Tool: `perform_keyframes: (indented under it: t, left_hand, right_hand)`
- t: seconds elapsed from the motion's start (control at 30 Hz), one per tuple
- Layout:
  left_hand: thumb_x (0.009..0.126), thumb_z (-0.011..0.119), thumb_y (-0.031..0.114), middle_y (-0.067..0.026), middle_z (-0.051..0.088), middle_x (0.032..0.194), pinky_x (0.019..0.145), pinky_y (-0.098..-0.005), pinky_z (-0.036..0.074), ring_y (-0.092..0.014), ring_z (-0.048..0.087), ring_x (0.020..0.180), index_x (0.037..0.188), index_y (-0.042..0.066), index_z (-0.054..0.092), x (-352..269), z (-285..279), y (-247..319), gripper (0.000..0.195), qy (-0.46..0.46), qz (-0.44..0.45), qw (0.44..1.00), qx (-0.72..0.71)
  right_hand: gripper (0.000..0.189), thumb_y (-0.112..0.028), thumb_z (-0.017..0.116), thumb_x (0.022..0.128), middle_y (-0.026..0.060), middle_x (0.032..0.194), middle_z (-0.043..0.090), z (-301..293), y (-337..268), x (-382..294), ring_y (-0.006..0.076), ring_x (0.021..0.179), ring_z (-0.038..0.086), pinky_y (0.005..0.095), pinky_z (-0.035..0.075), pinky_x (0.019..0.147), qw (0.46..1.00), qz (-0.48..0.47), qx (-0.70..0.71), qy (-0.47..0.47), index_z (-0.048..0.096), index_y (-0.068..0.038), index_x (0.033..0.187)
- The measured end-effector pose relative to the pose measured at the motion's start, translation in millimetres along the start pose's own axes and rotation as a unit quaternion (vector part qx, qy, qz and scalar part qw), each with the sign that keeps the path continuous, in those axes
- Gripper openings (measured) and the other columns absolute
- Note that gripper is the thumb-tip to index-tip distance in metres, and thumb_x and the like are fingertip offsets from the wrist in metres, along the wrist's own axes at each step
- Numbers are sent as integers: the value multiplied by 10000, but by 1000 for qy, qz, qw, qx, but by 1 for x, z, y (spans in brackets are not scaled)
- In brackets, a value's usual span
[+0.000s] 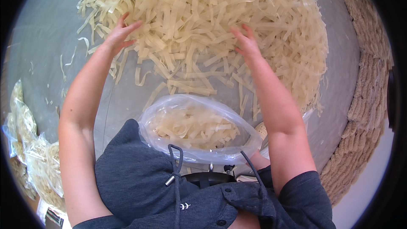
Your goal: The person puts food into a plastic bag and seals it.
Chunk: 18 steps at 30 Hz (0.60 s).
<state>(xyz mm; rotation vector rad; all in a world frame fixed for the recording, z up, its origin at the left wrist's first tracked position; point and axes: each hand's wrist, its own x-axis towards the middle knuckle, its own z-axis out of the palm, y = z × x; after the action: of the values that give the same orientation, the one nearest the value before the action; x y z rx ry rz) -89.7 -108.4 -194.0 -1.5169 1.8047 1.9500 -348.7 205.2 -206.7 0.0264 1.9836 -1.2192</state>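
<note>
A broad heap of pale, flat, noodle-like strips (197, 16) covers the grey floor in front of me. My left hand (122, 35) is at the heap's near left side, fingers spread, with nothing in it. Over the right part of the heap, my right hand (246, 41) has its fingers apart and looks blurred; no strip shows in its grasp. Between my legs a clear plastic bag (248, 111) stands with its mouth wide, and similar strips (194, 127) lie inside it.
Filled clear bags (44, 159) lie at the left edge. Brown, ribbed, textured stacks (365, 92) line the right side. Stray strips (84, 44) and small scraps are scattered on the grey floor (47, 60). A black rounded object (206, 178) sits just below the bag.
</note>
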Motion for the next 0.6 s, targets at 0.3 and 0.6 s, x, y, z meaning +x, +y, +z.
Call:
perform_keyframes:
  t: [0.3,0.6]
  left_hand:
    - [807,731,379,-8,536,1307,910,-404,436,-197,533,1175,1517,259,73,12,64,10,976,-85,27,996,19]
    - [735,811,283,-27,574,1213,721,-241,488,-117,601,1017,1498,198,139,-24,110,4,1020,-178,-32,981,-69]
  right_hand:
    - [973,-504,758,730,106,1354,472,30,-18,17,234,1196,495,423,442,885,999,-18,35,9,234,-129,1459]
    - [729,-457,744,761,104,1133,602,79,-18,-38,199,1008,597,358,506,750,995,13,14,-98,493,-36,1300]
